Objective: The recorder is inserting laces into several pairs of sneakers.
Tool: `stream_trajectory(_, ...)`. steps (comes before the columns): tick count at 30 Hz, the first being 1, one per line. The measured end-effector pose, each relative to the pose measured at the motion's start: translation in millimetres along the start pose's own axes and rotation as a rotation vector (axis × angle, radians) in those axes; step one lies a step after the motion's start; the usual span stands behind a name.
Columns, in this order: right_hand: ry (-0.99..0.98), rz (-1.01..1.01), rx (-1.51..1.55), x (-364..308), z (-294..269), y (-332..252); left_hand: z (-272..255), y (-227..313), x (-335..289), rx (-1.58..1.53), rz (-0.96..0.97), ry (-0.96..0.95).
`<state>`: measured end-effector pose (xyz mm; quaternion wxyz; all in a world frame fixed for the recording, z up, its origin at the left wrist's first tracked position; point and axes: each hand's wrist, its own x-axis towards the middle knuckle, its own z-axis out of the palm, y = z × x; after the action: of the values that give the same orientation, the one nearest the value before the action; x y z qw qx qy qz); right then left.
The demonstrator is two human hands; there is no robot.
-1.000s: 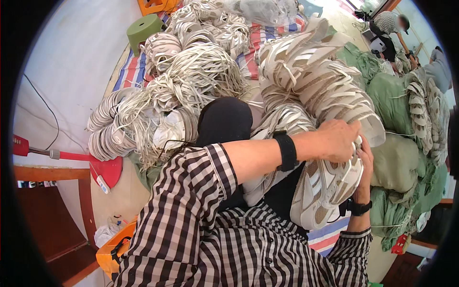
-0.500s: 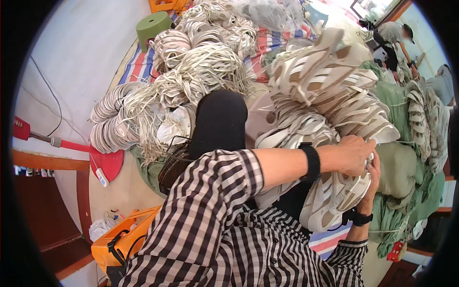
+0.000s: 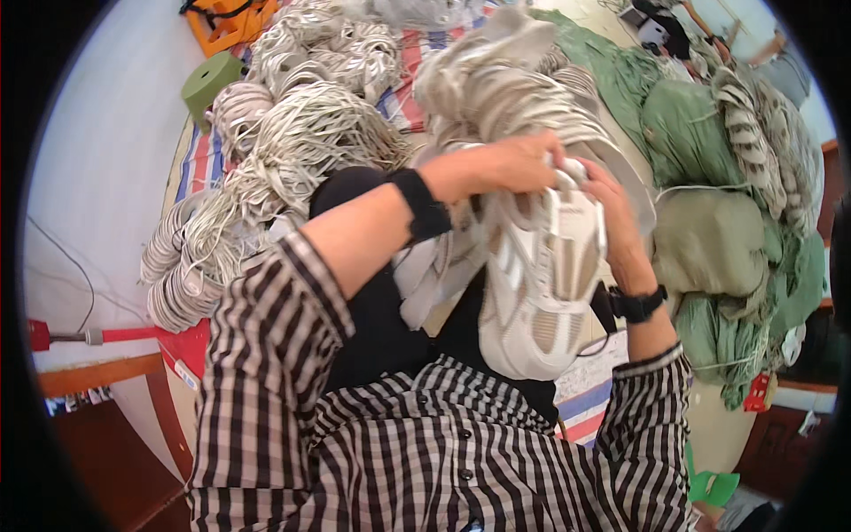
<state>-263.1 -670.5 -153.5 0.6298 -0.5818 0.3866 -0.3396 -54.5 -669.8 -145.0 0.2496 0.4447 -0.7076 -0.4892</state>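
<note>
A white and beige sneaker upper (image 3: 536,306) hangs toe-down in front of my lap, its rounded toe toward me. My left hand (image 3: 519,166) is closed at its top end, fingers bent at the collar and slightly blurred. On the other side, my right hand (image 3: 614,208) grips the same end, thumb and fingers near the left fingertips. What lies between the fingertips is too small to make out. Just beyond both hands leans a large stack of nested sneaker uppers (image 3: 523,97). Loose pale straps or uppers (image 3: 434,275) lie over my legs beside the held one.
To the left, bundles of nested uppers and a tangle of pale laces (image 3: 310,142) lie on a striped sheet (image 3: 409,102). A green stool (image 3: 213,84) and orange plastic item (image 3: 232,27) stand beyond. Green sacks (image 3: 709,239) line the right side. A red shovel-like tool (image 3: 133,335) lies left.
Both hands and the held sneaker upper have come leftward and up, in front of my body. The upper now hangs more upright. My view has shifted to the right.
</note>
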Motion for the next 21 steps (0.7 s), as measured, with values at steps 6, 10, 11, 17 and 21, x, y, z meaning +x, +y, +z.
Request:
stream_trajectory(6, -0.088, 0.062, 0.017, 13, 23, -7, -19, -7, -38, -0.31, -0.307, 0.08)
stream_trajectory(10, -0.079, 0.069, 0.051, 13, 23, -6, -11, -13, -37, -0.108, -0.178, 0.207)
stream_trajectory(11, -0.083, 0.062, 0.057, 13, 21, -4, -10, -14, -35, 0.042, -0.091, 0.273)
stream_trajectory(17, -0.166, 0.029, 0.04, 22, 10, 3, -17, -9, -36, -0.05, -0.061, 0.208)
stream_trajectory(21, -0.207, -0.007, -0.066, 26, 7, 8, -34, 1, -51, -0.23, -0.177, 0.065)
